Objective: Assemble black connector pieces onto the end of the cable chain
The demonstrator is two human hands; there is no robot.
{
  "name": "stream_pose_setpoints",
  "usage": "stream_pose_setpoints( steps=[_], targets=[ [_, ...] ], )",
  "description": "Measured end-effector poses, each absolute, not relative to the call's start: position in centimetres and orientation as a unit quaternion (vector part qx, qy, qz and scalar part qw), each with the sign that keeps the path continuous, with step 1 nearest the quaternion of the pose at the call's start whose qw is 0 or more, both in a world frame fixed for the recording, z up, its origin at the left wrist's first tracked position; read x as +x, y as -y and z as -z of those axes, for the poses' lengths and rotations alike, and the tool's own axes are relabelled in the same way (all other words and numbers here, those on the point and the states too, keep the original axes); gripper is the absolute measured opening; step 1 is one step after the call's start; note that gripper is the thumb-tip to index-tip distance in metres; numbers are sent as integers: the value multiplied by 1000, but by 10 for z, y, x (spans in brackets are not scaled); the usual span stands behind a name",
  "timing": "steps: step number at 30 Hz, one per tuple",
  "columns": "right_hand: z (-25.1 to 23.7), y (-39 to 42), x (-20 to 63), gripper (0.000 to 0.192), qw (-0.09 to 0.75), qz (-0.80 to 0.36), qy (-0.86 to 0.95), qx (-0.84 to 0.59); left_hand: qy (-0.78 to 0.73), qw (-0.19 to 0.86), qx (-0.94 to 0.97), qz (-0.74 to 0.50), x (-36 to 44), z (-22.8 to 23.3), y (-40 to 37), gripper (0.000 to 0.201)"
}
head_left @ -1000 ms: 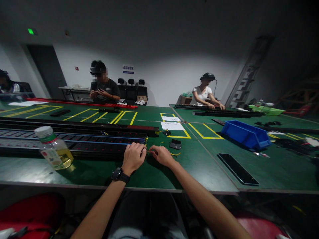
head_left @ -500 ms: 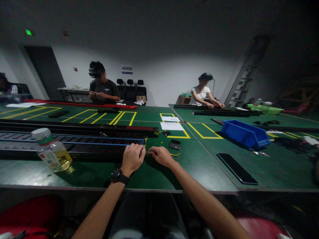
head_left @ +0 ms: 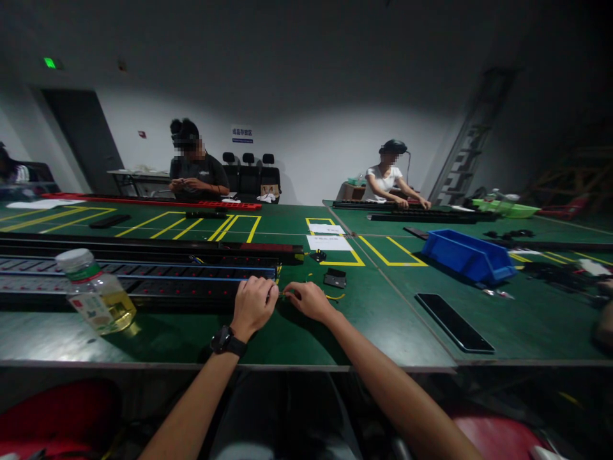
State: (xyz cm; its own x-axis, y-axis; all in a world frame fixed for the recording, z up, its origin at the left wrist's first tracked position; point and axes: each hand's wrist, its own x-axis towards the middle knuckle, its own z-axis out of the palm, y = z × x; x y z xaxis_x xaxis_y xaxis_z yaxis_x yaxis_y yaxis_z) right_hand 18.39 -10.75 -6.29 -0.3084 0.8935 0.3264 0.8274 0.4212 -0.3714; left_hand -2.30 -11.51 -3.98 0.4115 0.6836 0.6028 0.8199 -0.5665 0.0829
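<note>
My left hand (head_left: 255, 303) is closed at the right end of a long black rail with red dots (head_left: 191, 291), its fingertips curled and partly hidden. Close beside it, my right hand (head_left: 309, 300) pinches what looks like a thin yellow-green wire (head_left: 282, 294) that runs between the two hands. A yellow wire end (head_left: 338, 297) sticks out past my right hand. Just beyond lies a small black box-shaped part (head_left: 334, 278). A small black connector-like piece (head_left: 318, 255) rests farther back, by the end of another black rail (head_left: 249, 252).
On the left stands a bottle of yellow liquid (head_left: 98, 294). To the right are a phone (head_left: 454, 322) and a blue bin (head_left: 469, 257). White paper sheets (head_left: 328, 243) lie mid-table (head_left: 383, 319). Two co-workers (head_left: 198, 169) sit across, another person at far left.
Both hands hold nearly the same pose and place. The view has shifted very slightly. The co-worker across on the left has moved their hands a little.
</note>
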Motion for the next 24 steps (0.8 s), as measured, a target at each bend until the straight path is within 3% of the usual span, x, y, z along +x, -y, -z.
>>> stream_pose_setpoints(
  steps=[24],
  targets=[
    [50,116,179,28,223,-78,792,-563,440,98,-845,289,-24,38,115,32]
  ],
)
